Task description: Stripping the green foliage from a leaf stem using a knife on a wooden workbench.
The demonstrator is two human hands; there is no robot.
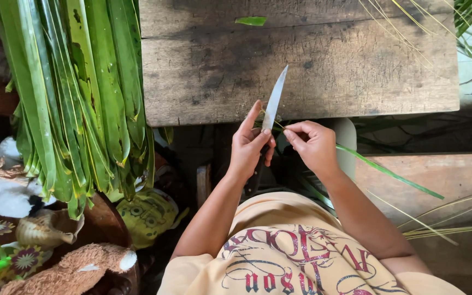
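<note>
My left hand (251,143) grips a knife (274,99) by its dark handle, and the pale blade points up and away over the edge of a worn wooden table (323,65). My right hand (313,145) pinches a long narrow green leaf strip (389,173) close to the blade. The strip runs from my fingers down to the right, across a wooden bench. Both hands are held close together just below the table's near edge.
A thick bundle of long green leaves (77,98) hangs at the left. A small leaf scrap (251,21) lies on the table. Thin pale leaf ribs (443,218) lie on the bench at right. Soft toys (72,267) and patterned cloth sit at lower left.
</note>
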